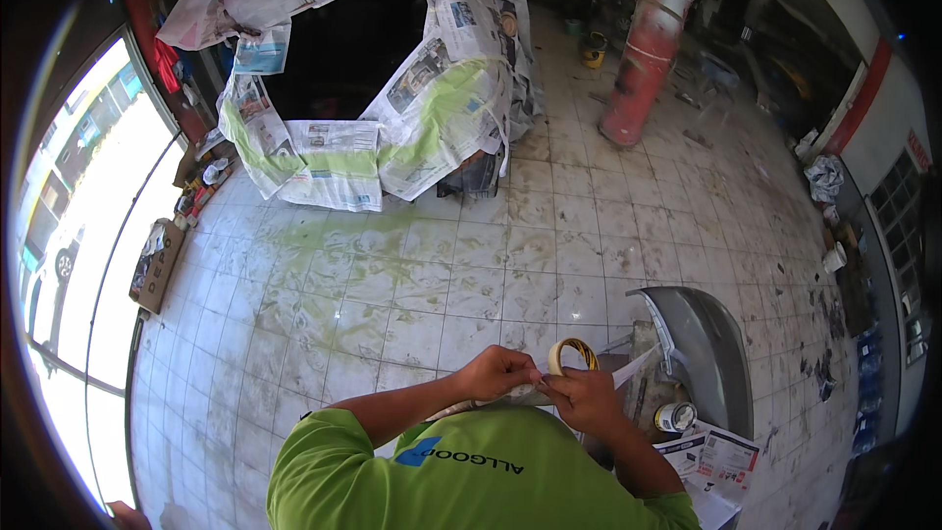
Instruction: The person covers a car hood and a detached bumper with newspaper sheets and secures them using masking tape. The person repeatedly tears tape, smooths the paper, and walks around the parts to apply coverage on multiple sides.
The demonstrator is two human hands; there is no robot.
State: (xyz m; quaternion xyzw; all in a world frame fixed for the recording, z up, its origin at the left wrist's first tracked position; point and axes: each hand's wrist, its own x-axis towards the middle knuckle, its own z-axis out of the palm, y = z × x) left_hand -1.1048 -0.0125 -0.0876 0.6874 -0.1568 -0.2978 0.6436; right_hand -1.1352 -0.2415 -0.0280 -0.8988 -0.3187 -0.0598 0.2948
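In front of my green shirt both hands meet close together. My right hand (586, 400) is closed around the lower side of a roll of masking tape (555, 357), which stands up above the fingers. The fingers of my left hand (497, 374) are pinched together right beside the right fingertips. What lies between the left fingers is too small to make out. To the right of my hands rests a grey car bumper (708, 348). Near my right forearm are a small can (675, 417) with a pale label and a printed paper sheet (721, 471).
Ahead stands a car covered in newspaper (422, 88), with green overspray on it. A red pillar (648, 49) rises at the far right, with a yellow bucket (594, 51) behind. A cardboard box (159, 270) sits at the left wall. Tiles (481, 280) show green dust.
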